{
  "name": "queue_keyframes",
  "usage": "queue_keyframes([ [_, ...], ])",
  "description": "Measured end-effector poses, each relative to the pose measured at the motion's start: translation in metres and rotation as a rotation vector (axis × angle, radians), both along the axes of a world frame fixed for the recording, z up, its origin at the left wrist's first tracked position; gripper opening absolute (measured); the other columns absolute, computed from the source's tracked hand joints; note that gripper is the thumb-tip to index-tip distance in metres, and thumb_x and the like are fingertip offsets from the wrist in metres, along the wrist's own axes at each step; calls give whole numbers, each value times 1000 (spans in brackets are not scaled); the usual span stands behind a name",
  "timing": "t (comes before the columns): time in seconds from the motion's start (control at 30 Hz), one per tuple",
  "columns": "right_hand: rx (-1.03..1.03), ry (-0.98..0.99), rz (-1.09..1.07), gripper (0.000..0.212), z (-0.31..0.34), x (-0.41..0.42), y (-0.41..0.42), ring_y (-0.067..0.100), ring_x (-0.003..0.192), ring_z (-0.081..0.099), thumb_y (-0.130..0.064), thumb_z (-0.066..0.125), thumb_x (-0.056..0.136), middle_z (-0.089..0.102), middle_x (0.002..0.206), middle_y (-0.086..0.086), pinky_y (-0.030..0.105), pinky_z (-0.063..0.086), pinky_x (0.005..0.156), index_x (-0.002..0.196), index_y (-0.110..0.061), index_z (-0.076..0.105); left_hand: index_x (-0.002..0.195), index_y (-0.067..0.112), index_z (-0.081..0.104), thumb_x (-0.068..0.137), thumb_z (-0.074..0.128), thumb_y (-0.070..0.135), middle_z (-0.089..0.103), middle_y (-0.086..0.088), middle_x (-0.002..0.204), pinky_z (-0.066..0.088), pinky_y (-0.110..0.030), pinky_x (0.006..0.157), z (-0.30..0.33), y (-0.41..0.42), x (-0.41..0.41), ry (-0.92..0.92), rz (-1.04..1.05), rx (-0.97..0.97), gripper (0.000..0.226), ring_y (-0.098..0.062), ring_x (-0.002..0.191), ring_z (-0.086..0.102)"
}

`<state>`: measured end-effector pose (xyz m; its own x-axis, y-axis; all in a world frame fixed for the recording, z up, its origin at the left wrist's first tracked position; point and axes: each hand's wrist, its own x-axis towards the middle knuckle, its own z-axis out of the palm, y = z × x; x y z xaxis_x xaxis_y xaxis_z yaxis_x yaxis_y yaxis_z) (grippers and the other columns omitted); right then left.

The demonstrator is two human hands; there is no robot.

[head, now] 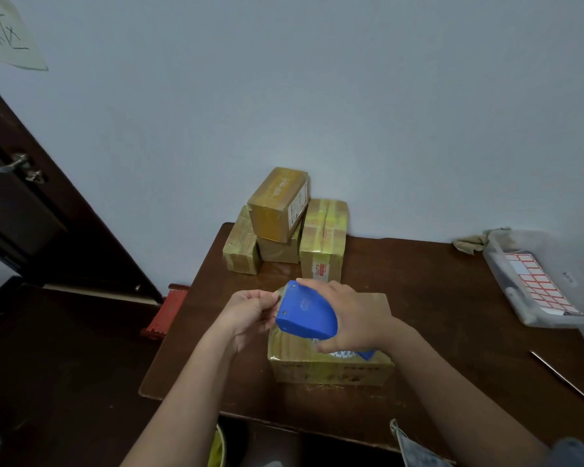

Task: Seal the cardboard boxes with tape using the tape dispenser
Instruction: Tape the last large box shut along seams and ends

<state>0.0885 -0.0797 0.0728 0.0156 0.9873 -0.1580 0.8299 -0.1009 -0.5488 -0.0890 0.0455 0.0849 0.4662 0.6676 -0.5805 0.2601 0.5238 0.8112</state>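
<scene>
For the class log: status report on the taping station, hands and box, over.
Right hand grips blue tape dispenser above near cardboard box. Left hand pinches at the dispenser's front edge. Taped boxes stacked behind, nothing in the way.

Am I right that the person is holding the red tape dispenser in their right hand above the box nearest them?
Not quite: the tape dispenser is blue, not red, as the head view shows. The right hand does hold it above the nearest box.
</scene>
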Motion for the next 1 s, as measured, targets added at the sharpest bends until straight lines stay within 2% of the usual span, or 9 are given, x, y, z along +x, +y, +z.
queue_keyframes([
  [0.07,-13,-44,0,103,-4,-2,1,14,98,50,-48,73,75,42,117,-5,40,50,88,144,-59,-3,83,4,62,96,56,6,63,-8,68,51,-27,62,-2,1,1,13,12,-2,14,-14,63,56],
  [0.13,-21,-49,-11,106,-6,-1,2,14,94,51,-43,74,76,43,114,-3,40,52,87,144,-59,-5,85,3,62,94,59,6,62,-9,69,50,-26,59,-5,2,0,15,18,-16,10,-13,61,55],
  [0.3,-42,-91,51,108,6,6,6,16,100,47,-37,76,79,41,115,-2,31,45,81,146,-58,-6,78,1,58,95,57,2,56,-10,57,40,-27,46,-13,3,-1,72,45,65,17,-15,48,48],
  [0.37,-41,-134,73,108,15,11,8,17,102,47,-37,76,79,41,117,-3,30,44,79,147,-58,-6,80,0,58,95,56,2,55,-10,57,41,-26,46,-15,5,-2,63,98,44,15,-15,49,48],
  [0.57,-99,-225,86,116,28,17,9,16,102,45,-38,79,76,35,114,-7,36,49,87,146,-58,-12,78,2,60,94,58,3,56,-12,63,44,-28,52,-20,11,4,74,148,36,17,-14,51,51],
  [0.73,-206,-283,70,115,30,30,3,18,102,45,-31,75,79,39,115,-4,40,49,89,142,-63,-15,80,2,59,94,59,5,55,-11,63,45,-25,46,-26,21,-9,144,220,118,15,-17,55,50],
  [0.8,-224,-327,69,113,31,37,-1,17,100,44,-31,74,81,38,113,-4,36,47,86,144,-61,-14,82,1,60,95,58,5,55,-10,64,47,-24,46,-25,23,-15,113,175,107,13,-17,57,50],
  [0.9,-210,-417,93,107,34,35,-2,15,97,40,-30,70,85,35,112,-5,30,36,80,147,-56,-12,81,3,60,95,59,5,57,-8,64,46,-26,55,-30,23,-15,102,159,91,14,-16,58,52],
  [1.0,-174,-493,85,104,33,33,-1,14,97,38,-29,67,87,34,113,-5,29,31,82,147,-56,-14,86,1,61,94,59,5,58,-9,67,44,-26,53,-41,19,-15,137,173,68,9,-17,59,53],
])
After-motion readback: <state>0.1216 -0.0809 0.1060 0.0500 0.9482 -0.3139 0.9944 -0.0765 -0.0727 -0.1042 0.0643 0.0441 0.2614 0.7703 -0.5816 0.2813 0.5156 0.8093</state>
